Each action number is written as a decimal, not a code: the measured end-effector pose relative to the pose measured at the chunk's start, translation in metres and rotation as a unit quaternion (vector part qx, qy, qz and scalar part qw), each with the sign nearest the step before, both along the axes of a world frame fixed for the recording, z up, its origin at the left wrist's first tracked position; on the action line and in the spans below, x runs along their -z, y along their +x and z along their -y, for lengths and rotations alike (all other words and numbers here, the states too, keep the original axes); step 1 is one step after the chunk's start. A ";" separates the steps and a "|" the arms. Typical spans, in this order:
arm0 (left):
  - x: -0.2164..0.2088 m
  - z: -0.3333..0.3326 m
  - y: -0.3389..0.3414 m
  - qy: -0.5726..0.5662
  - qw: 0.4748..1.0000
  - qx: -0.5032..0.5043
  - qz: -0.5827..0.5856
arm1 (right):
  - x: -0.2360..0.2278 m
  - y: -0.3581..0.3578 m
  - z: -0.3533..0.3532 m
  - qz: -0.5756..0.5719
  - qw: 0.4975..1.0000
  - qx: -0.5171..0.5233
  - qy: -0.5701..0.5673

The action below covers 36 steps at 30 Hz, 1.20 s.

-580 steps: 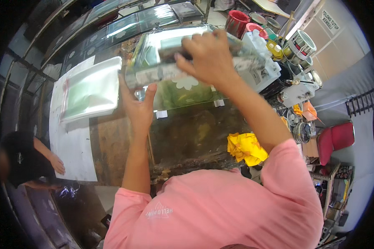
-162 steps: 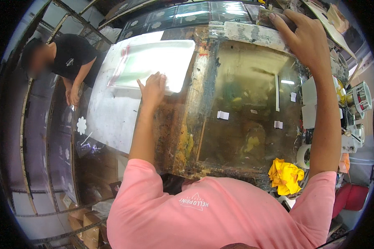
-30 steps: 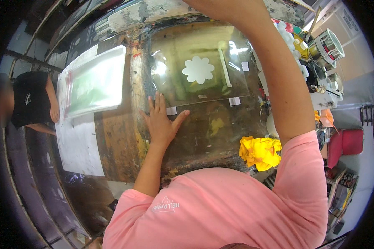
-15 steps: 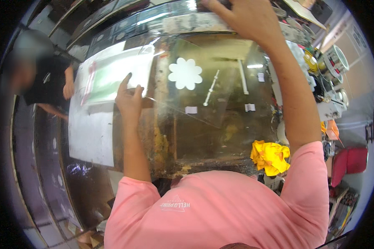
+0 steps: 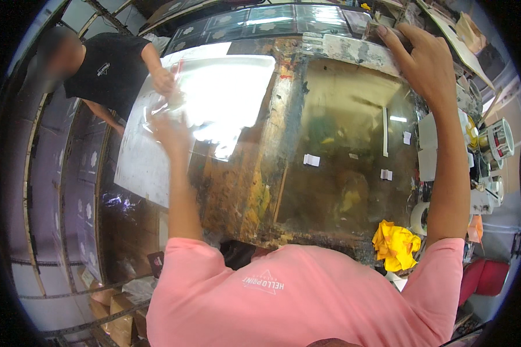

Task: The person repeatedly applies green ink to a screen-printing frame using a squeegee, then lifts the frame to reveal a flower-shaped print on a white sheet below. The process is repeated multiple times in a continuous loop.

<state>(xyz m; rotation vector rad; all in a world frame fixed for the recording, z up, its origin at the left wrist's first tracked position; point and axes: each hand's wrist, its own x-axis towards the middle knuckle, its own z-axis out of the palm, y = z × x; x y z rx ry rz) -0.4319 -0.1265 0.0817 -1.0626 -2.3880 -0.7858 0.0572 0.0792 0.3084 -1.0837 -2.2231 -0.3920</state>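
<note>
Our left hand (image 5: 169,130) is showing as a blur at the upper left, too smeared to tell its grip; a shiny clear sheet (image 5: 219,146) is gleaming just beside it over the table (image 5: 228,194). Our right hand (image 5: 425,61) is gripping a dark block (image 5: 404,40), upper right.

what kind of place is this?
Probably a small print workshop: a paint-stained worktable, cans crowded at the right, and sheets at the back bearing white flower shapes.
</note>
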 end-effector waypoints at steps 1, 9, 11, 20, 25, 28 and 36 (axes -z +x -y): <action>0.008 -0.010 0.027 0.043 0.987 0.141 0.069 | -0.002 -0.002 -0.002 0.012 1.000 0.007 -0.018; 0.034 -0.062 0.092 -0.266 0.945 0.179 -0.073 | -0.011 -0.002 -0.011 -0.032 0.999 -0.016 -0.024; 0.034 -0.066 0.083 -0.233 0.949 0.202 -0.070 | -0.013 0.004 -0.012 -0.023 0.999 -0.028 0.003; -0.046 -0.077 0.123 -0.159 0.936 0.311 0.041 | -0.003 0.015 -0.004 -0.031 0.995 -0.050 0.080; -0.001 -0.082 0.275 -0.268 0.865 0.414 0.091 | 0.003 0.028 -0.014 -0.032 0.999 -0.007 0.033; 0.040 -0.092 0.342 -0.285 0.836 0.468 -0.024 | 0.011 0.033 -0.024 -0.038 0.998 -0.031 0.030; 0.077 -0.133 0.439 -0.253 0.799 0.545 -0.012 | 0.018 0.040 -0.055 -0.041 0.999 -0.035 0.007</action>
